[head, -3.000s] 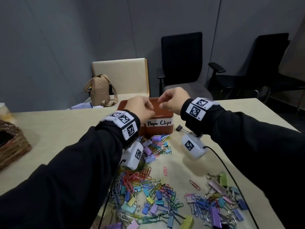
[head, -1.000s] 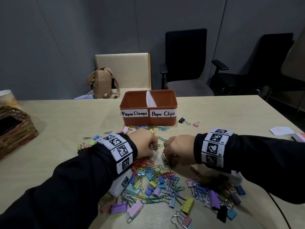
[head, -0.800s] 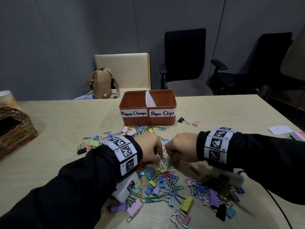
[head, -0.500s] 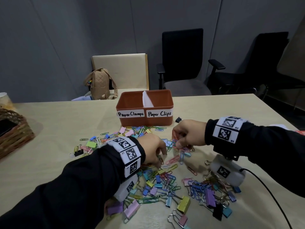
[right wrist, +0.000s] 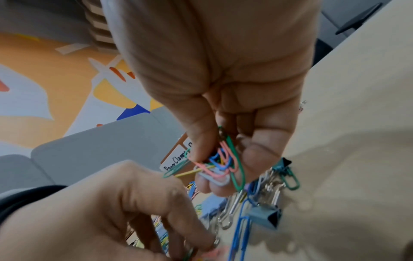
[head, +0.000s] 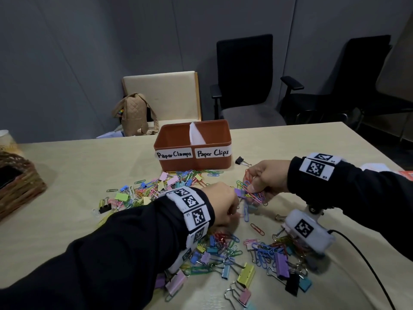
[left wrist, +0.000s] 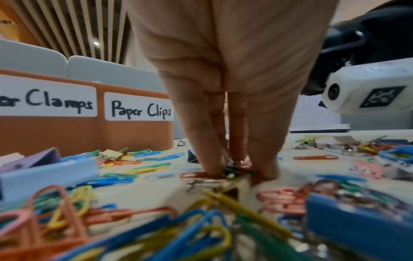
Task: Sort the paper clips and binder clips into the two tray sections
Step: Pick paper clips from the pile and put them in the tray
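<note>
The orange tray (head: pixel 194 162) stands mid-table, its left section labelled Paper Clamps and its right section Paper Clips (left wrist: pixel 142 111). Mixed coloured paper clips and binder clips (head: pixel 225 249) lie scattered in front of it. My right hand (head: pixel 251 186) is raised just above the table and grips a tangled bunch of paper clips (right wrist: pixel 219 164). Two binder clips (right wrist: pixel 266 213) dangle from that tangle. My left hand (head: pixel 232 209) points down into the pile, its fingertips (left wrist: pixel 212 169) pinching a few red and green paper clips (left wrist: pixel 236 172) against the table.
A wicker basket (head: pixel 20 184) and a paper cup (head: pixel 6 139) sit at the left edge. A lone black binder clip (head: pixel 240 161) lies right of the tray. A cable (head: pixel 368 267) trails along the right. Chairs and a beige bag (head: pixel 134 115) stand behind the table.
Both hands came down from the tray to the pile. The right hand then lifted away to the right with a bunch of paper clips, while the left stayed low in the pile.
</note>
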Motion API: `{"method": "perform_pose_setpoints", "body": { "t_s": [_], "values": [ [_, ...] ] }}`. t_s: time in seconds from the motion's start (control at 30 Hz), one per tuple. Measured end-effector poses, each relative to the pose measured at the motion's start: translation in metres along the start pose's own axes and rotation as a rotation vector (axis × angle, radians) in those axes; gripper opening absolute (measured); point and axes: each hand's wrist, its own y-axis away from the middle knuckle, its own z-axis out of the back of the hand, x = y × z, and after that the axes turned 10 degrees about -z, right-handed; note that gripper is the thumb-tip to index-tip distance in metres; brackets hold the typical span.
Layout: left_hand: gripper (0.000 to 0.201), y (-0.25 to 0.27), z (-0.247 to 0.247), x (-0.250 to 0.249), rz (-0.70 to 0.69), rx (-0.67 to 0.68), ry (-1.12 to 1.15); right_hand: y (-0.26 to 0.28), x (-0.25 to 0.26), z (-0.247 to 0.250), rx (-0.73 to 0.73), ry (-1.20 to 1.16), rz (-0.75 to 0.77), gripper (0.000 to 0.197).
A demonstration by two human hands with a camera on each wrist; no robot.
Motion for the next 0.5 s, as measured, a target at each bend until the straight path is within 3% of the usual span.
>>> {"method": "perform_pose_setpoints", "body": {
  "t_s": [0.23, 0.37, 0.5],
  "values": [
    [0.011, -0.004, 0.001, 0.003, 0.012, 0.004, 0.055, 0.005, -0.010, 0.007, 0.074, -0.208, -0.049, 0.016],
    [0.006, 0.000, 0.005, 0.016, 0.078, -0.012, 0.248, 0.007, -0.012, 0.010, 0.141, -0.438, -0.102, 0.021],
    [0.016, 0.011, 0.014, 0.033, 0.196, -0.039, 0.565, 0.008, -0.010, 0.012, 0.204, -0.552, -0.108, 0.020]
  ]
}}
